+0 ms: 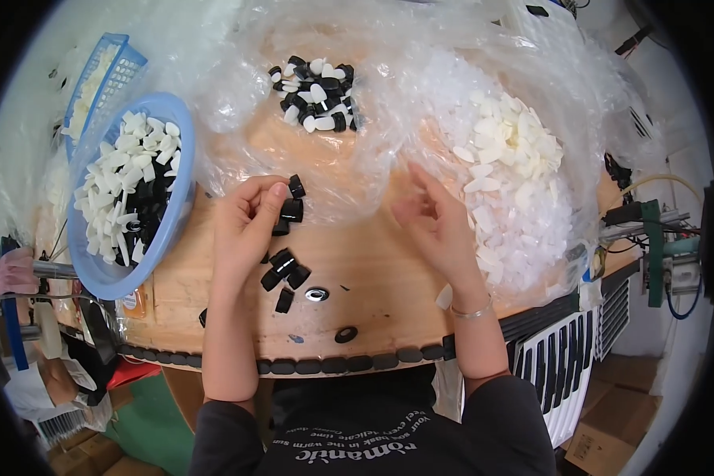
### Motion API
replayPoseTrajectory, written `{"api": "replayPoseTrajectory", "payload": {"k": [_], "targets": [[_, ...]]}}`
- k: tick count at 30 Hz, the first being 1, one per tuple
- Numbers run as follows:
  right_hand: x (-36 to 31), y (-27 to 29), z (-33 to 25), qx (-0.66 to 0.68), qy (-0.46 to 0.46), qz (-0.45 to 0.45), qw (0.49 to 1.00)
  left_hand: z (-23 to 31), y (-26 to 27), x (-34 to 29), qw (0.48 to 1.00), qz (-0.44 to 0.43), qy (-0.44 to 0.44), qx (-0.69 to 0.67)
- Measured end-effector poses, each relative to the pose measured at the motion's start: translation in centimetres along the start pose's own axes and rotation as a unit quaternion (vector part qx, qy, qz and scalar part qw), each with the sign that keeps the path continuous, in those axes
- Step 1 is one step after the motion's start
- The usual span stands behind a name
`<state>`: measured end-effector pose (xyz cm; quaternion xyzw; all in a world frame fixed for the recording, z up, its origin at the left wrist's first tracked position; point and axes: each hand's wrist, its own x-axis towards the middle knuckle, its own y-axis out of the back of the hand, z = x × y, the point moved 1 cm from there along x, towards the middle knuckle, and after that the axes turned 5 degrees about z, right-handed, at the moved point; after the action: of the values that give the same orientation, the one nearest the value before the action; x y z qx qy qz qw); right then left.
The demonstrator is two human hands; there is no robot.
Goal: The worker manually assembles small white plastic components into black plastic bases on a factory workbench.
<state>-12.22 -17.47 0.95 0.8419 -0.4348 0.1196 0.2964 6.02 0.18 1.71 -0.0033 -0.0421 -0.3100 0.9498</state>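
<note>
My left hand point(254, 218) is closed, with its thumb and curled fingers against a black cap point(296, 186). More black caps point(292, 210) sit right beside its fingertips. Just below, on the wooden table, lies a small cluster of black caps point(284, 263). My right hand point(439, 226) is raised at the edge of the heap of white oval pieces point(523, 210). Its fingers are apart and slightly blurred, and I see nothing in them. A shiny round black piece point(316, 294) lies on the table between my forearms.
A blue basket point(186, 170) with white and black pieces stands at the left, with another blue basket point(127, 59) behind it. Farther back, black caps and white pieces are piled together point(317, 94) on clear plastic sheeting point(238, 151). Dark padding point(309, 366) lines the table's front edge.
</note>
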Motion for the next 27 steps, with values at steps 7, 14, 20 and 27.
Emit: {"api": "replayPoseTrajectory", "payload": {"k": [7,14,20,27], "targets": [[-0.8,0.2,0.0,-0.128,-0.071,-0.351,0.925,-0.4,-0.1,-0.4,0.999,-0.022,0.028,0.014],[-2.4,-1.4,1.2,-0.122,0.032,-0.337,0.933,-0.5,-0.8,-0.6,0.997,-0.066,0.042,0.015],[-2.5,-1.4,1.2,-0.122,0.024,-0.338,0.933,-0.7,-0.9,-0.7,0.996,-0.082,0.033,0.025],[-2.8,-1.7,1.3,-0.143,0.034,-0.339,0.929,-0.8,-1.1,-1.1,0.993,-0.098,0.035,0.049]]}}
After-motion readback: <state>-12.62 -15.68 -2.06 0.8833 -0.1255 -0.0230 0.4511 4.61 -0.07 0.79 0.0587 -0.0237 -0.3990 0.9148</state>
